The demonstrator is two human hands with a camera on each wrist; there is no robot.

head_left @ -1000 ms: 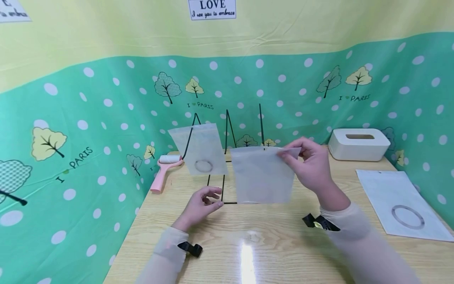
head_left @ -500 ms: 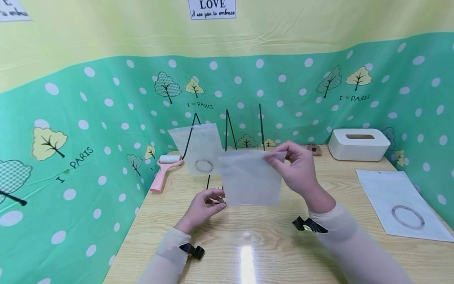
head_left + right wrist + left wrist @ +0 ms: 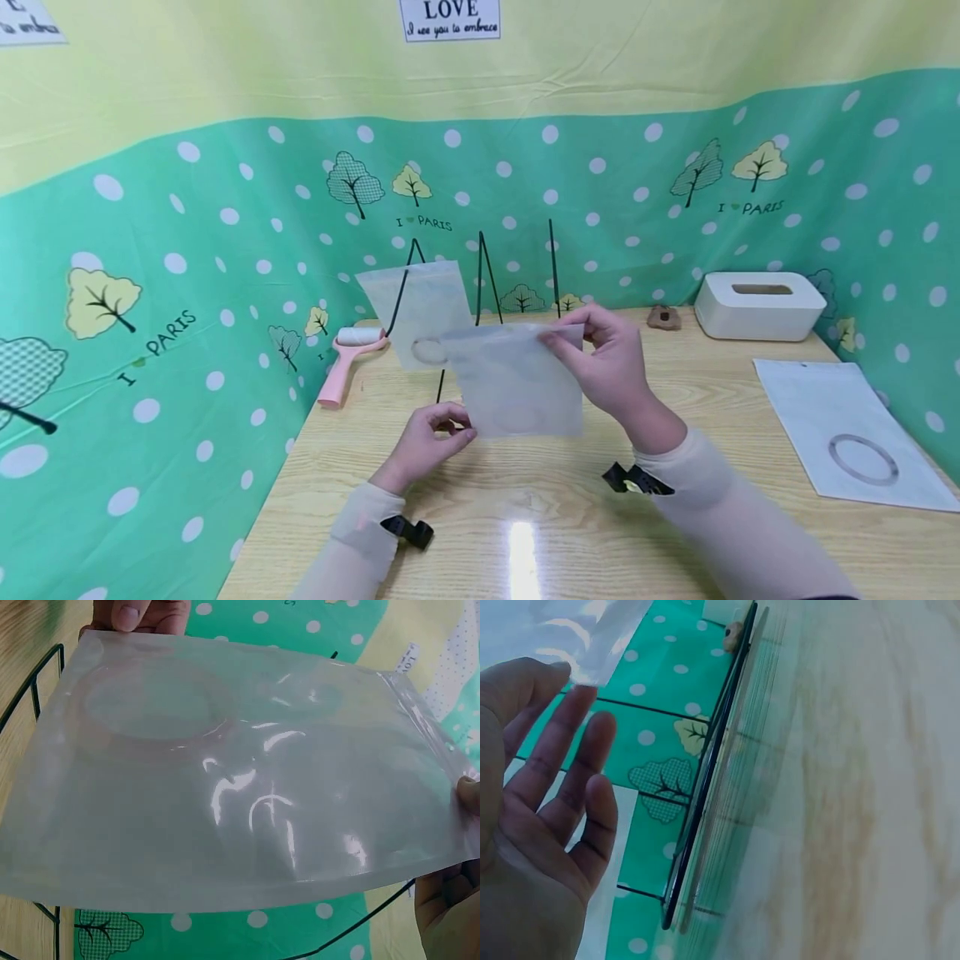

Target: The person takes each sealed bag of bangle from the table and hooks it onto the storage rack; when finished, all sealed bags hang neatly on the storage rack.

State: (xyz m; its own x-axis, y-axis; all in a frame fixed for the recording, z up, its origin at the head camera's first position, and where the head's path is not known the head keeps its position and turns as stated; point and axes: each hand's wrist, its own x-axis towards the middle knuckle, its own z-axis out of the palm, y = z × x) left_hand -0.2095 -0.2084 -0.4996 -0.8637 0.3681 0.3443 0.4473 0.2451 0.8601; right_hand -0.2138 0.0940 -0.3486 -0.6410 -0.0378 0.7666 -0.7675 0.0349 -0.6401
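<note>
A frosted plastic bag [image 3: 517, 383] is held over the table, with a faint ring showing through its lower part. My right hand [image 3: 603, 358] pinches its upper right corner between thumb and fingers. At the lower left corner my left hand [image 3: 427, 442] has its thumb and forefinger on the edge; in the right wrist view that thumb [image 3: 129, 616] presses on the bag. The other left fingers [image 3: 592, 742] are spread loosely. Behind the bag stands a black wire rack [image 3: 480, 275], partly hidden. A second frosted bag [image 3: 420, 308] with a ring in it leans in the rack's left side.
A pink lint roller [image 3: 343, 371] lies left of the rack. To the right are a white tissue box [image 3: 759, 308], a small brown object [image 3: 663, 317], and a flat white bag [image 3: 840, 408] with a ring. A green patterned curtain [image 3: 615, 208] surrounds the wooden table [image 3: 600, 533].
My right hand has carried the bag left and slightly down, bringing its lower corner to my left fingers. My left hand has barely shifted. The small brown object has come into sight.
</note>
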